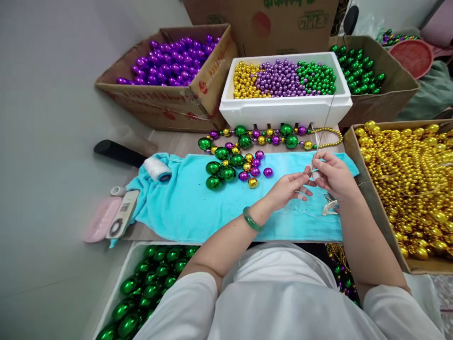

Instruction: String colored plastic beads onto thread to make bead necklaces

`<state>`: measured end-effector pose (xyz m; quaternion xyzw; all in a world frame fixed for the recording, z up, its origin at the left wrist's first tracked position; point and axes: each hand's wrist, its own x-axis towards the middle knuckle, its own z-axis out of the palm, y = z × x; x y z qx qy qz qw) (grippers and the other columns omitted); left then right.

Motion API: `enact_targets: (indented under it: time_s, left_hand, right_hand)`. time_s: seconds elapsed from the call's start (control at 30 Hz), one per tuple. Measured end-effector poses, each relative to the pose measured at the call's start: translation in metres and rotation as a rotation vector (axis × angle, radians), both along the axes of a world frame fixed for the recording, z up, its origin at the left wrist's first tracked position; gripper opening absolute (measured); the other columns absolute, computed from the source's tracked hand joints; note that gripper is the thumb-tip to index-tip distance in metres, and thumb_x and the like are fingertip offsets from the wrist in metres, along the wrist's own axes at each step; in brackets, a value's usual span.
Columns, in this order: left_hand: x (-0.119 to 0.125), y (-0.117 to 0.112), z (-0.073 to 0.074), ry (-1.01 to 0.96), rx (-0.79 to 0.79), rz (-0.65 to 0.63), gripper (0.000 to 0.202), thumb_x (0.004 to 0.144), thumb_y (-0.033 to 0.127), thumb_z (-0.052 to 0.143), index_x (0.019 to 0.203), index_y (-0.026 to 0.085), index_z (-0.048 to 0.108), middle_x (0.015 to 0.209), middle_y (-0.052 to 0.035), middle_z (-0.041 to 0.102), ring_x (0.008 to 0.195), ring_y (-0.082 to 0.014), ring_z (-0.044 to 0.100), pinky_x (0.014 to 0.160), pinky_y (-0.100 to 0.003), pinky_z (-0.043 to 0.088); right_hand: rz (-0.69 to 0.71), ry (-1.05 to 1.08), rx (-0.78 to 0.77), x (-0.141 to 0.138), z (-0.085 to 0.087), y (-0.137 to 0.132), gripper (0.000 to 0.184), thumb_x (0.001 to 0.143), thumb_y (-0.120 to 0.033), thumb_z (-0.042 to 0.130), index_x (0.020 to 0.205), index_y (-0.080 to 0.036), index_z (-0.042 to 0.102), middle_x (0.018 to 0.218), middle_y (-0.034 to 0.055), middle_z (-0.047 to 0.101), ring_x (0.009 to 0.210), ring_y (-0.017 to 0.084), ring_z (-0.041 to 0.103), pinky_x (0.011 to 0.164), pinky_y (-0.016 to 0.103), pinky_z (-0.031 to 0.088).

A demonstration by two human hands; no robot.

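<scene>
My right hand [332, 174] pinches a long thin needle [330, 112] that points upward past the white foam box. Close beside it, my left hand [292, 186] has its thumb and forefinger pressed together on clear thread [311, 213], which trails in loops onto the turquoise towel [187, 200]. White tape wraps some fingertips. A strand of beads [262, 140] lies beyond the towel, its gold end near my right hand. Loose green beads [228, 173], purple beads [268, 172] and gold beads [252, 182] rest left of my hands. Snips [331, 206] with a white-wrapped handle lie below my right hand.
The white foam box [286, 112] holds gold, purple and green beads. Cardboard boxes hold purple beads [177, 61], green beads [364, 75] and gold strands [410, 189]. A thread spool [157, 169] sits at the towel's left. Large green beads [150, 283] fill a container below.
</scene>
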<state>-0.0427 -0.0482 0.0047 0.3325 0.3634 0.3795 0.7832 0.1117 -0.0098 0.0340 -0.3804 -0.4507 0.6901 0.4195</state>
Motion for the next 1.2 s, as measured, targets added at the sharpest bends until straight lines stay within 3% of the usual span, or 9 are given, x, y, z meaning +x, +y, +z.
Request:
enact_targets:
  time_s: [0.23, 0.37, 0.47, 0.6, 0.7, 0.87, 1.0, 1.1, 1.2]
  left_hand:
    - [0.004, 0.014, -0.004, 0.150, 0.030, 0.096, 0.034, 0.068, 0.041, 0.077, 0.082, 0.011, 0.067, 0.067, 0.0002, 0.059, 0.057, -0.0059, 0.053, 0.053, -0.020, 0.039]
    - [-0.005, 0.027, -0.005, 0.191, 0.115, 0.095, 0.033, 0.068, 0.039, 0.075, 0.087, 0.012, 0.072, 0.063, 0.0018, 0.055, 0.055, -0.0050, 0.047, 0.055, -0.021, 0.038]
    - [-0.013, 0.030, -0.005, 0.241, 0.192, 0.075, 0.035, 0.069, 0.040, 0.074, 0.092, 0.013, 0.074, 0.062, 0.0019, 0.054, 0.057, -0.0058, 0.046, 0.057, -0.022, 0.037]
    - [-0.020, 0.028, -0.011, 0.380, 0.192, -0.032, 0.038, 0.077, 0.043, 0.065, 0.096, 0.012, 0.074, 0.059, 0.0010, 0.054, 0.055, -0.0073, 0.047, 0.056, -0.022, 0.038]
    - [-0.030, 0.042, -0.013, 0.644, 0.324, -0.142, 0.027, 0.079, 0.035, 0.062, 0.092, 0.015, 0.075, 0.076, -0.0044, 0.066, 0.070, -0.0130, 0.057, 0.065, -0.026, 0.046]
    - [-0.046, 0.121, 0.025, 1.194, 0.831, 0.070, 0.022, 0.083, 0.025, 0.059, 0.098, 0.018, 0.074, 0.099, -0.0072, 0.070, 0.097, -0.0190, 0.062, 0.090, -0.032, 0.048]
    - [-0.025, 0.217, 0.062, 1.355, 0.966, 0.167, 0.024, 0.085, 0.021, 0.054, 0.100, 0.015, 0.073, 0.103, -0.0091, 0.071, 0.100, -0.0209, 0.062, 0.093, -0.035, 0.047]
    - [0.016, 0.278, 0.072, 1.390, 1.030, 0.026, 0.023, 0.084, 0.015, 0.053, 0.094, 0.010, 0.073, 0.101, -0.0127, 0.071, 0.097, -0.0211, 0.064, 0.091, -0.034, 0.046]
    - [0.057, 0.327, 0.066, 1.417, 1.048, -0.171, 0.026, 0.082, 0.009, 0.050, 0.094, -0.002, 0.070, 0.101, -0.0160, 0.070, 0.099, -0.0206, 0.062, 0.089, -0.033, 0.043]
  right_hand:
    - [-0.055, 0.018, 0.000, -0.008, 0.002, 0.007, 0.033, 0.071, -0.042, 0.074, 0.083, -0.023, 0.050, 0.063, -0.0049, 0.064, 0.035, 0.006, 0.046, 0.028, 0.016, 0.026]
    - [-0.049, 0.074, 0.015, -0.003, 0.008, 0.015, 0.026, 0.073, -0.037, 0.073, 0.085, -0.021, 0.056, 0.069, -0.0015, 0.065, 0.049, 0.008, 0.056, 0.040, 0.019, 0.043]
    - [-0.061, 0.091, 0.030, 0.002, 0.008, 0.015, 0.023, 0.073, -0.036, 0.073, 0.084, -0.018, 0.063, 0.072, 0.0009, 0.065, 0.052, 0.009, 0.058, 0.043, 0.021, 0.046]
    - [-0.109, 0.116, -0.050, 0.003, -0.008, 0.007, 0.029, 0.076, -0.043, 0.070, 0.092, -0.020, 0.064, 0.064, -0.0008, 0.061, 0.052, 0.012, 0.058, 0.040, 0.021, 0.041]
    - [-0.139, 0.128, -0.044, 0.001, -0.030, -0.001, 0.028, 0.081, -0.042, 0.066, 0.099, -0.021, 0.065, 0.055, -0.0056, 0.049, 0.046, 0.009, 0.045, 0.038, 0.019, 0.031]
    - [-0.111, 0.049, 0.042, 0.001, -0.057, -0.023, 0.029, 0.084, -0.040, 0.062, 0.109, -0.024, 0.062, 0.063, -0.0011, 0.058, 0.055, 0.014, 0.050, 0.048, 0.026, 0.040]
    - [-0.166, 0.081, -0.007, -0.001, -0.071, -0.032, 0.020, 0.083, -0.043, 0.063, 0.092, -0.025, 0.062, 0.062, 0.0006, 0.060, 0.056, 0.018, 0.054, 0.046, 0.029, 0.041]
    - [-0.251, 0.077, -0.038, 0.002, -0.074, -0.034, 0.014, 0.084, -0.040, 0.062, 0.089, -0.026, 0.062, 0.062, 0.0003, 0.060, 0.055, 0.018, 0.054, 0.047, 0.030, 0.041]
    - [-0.316, 0.055, -0.045, 0.013, -0.067, -0.034, 0.009, 0.086, -0.036, 0.061, 0.089, -0.027, 0.062, 0.064, 0.0002, 0.060, 0.057, 0.017, 0.053, 0.051, 0.031, 0.041]
